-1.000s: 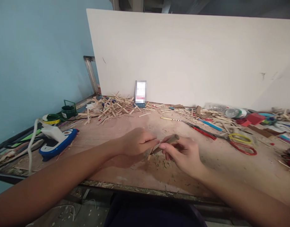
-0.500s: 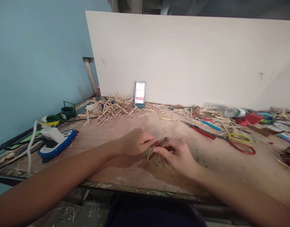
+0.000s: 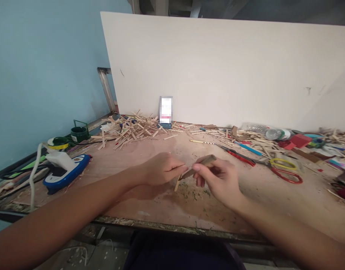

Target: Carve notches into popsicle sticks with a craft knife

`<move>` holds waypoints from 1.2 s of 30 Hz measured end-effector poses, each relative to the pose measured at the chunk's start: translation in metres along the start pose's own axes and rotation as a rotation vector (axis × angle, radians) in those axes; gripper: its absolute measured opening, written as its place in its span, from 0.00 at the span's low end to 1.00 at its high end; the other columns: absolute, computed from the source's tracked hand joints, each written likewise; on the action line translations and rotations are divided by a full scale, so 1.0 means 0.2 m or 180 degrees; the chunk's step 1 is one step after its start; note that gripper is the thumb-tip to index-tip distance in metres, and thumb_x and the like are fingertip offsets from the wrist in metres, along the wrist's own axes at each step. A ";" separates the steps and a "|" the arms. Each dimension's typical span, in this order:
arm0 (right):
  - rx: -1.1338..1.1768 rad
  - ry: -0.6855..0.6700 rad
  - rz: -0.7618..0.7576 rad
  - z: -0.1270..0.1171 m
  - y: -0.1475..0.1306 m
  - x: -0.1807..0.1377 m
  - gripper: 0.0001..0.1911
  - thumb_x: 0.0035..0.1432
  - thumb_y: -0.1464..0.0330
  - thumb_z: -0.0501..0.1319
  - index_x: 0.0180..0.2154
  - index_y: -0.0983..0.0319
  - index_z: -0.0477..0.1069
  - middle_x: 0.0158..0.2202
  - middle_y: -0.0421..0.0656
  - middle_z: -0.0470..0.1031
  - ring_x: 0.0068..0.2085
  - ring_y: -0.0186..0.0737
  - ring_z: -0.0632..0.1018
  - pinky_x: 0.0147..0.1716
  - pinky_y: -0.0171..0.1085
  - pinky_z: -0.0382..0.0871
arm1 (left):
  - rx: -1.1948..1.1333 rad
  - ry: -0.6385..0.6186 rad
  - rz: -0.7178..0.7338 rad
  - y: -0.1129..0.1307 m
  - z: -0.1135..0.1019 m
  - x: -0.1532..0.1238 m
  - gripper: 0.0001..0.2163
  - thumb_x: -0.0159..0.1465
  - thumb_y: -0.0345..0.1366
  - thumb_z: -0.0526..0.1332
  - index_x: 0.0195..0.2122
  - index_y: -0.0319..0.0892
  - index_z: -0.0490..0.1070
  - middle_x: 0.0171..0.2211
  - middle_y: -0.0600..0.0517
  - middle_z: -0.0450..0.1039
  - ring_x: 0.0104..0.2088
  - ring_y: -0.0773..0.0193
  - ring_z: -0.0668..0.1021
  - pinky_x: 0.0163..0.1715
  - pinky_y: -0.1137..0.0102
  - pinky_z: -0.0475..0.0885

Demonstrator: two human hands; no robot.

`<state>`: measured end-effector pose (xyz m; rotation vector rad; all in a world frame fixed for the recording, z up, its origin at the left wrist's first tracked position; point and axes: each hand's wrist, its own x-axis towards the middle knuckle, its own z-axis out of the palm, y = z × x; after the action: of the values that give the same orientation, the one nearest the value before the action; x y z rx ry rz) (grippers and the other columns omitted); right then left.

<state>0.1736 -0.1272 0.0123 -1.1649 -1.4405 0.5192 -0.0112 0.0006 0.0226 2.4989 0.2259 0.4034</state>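
My left hand (image 3: 161, 169) is curled closed just above the wooden worktop (image 3: 127, 195), pinching a thin pale wooden stick (image 3: 177, 183) that points down and towards me. My right hand (image 3: 218, 178) is closed round a flat brown tool (image 3: 202, 165), perhaps a file or sanding strip, whose lower end lies against the stick between the two hands. Fine shavings and dust lie on the board right under both hands.
A heap of wooden sticks (image 3: 133, 129) lies at the back left by a small upright card (image 3: 166, 111). Red scissors (image 3: 284, 171), red pliers (image 3: 239, 155), a plastic bottle (image 3: 269, 132) and scraps are on the right. A blue-and-white device (image 3: 66, 171) and green pot (image 3: 78, 133) sit left.
My right hand slid the brown tool down along the stick half a second ago and has drawn it back up and to the right now. My left hand stays put.
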 end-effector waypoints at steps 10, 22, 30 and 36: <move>0.0039 0.0076 -0.0057 0.02 0.02 -0.02 0.28 0.67 0.48 0.71 0.23 0.60 0.74 0.19 0.41 0.75 0.18 0.36 0.74 0.17 0.34 0.70 | -0.0079 -0.0033 -0.0005 0.00 0.00 -0.01 0.22 0.77 0.45 0.49 0.25 0.43 0.60 0.20 0.58 0.53 0.23 0.67 0.62 0.28 0.69 0.55; -0.0015 0.0574 -0.0266 -0.06 -0.06 0.03 0.29 0.64 0.45 0.72 0.23 0.59 0.73 0.21 0.42 0.76 0.17 0.35 0.73 0.16 0.35 0.68 | -0.0130 -0.0027 -0.0215 -0.03 -0.01 0.00 0.24 0.77 0.47 0.50 0.23 0.44 0.52 0.20 0.57 0.54 0.24 0.66 0.61 0.29 0.67 0.54; -0.0062 0.1227 -0.0236 -0.08 -0.05 0.06 0.31 0.61 0.43 0.73 0.21 0.59 0.71 0.16 0.39 0.71 0.14 0.32 0.67 0.14 0.35 0.59 | -0.0240 -0.0611 -0.0270 -0.03 0.02 0.01 0.16 0.72 0.44 0.63 0.29 0.42 0.68 0.29 0.55 0.74 0.31 0.64 0.74 0.35 0.70 0.63; -0.0100 0.1389 -0.0218 -0.10 -0.04 0.07 0.32 0.60 0.41 0.72 0.21 0.59 0.70 0.15 0.38 0.68 0.15 0.31 0.64 0.14 0.35 0.56 | -0.0390 -0.0453 -0.0600 -0.02 -0.03 0.00 0.20 0.79 0.48 0.53 0.42 0.42 0.79 0.39 0.49 0.83 0.40 0.56 0.81 0.42 0.67 0.71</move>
<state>0.1912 -0.1231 0.0301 -1.1637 -1.1085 0.1778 -0.0141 0.0066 0.0258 2.3487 0.3647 0.1565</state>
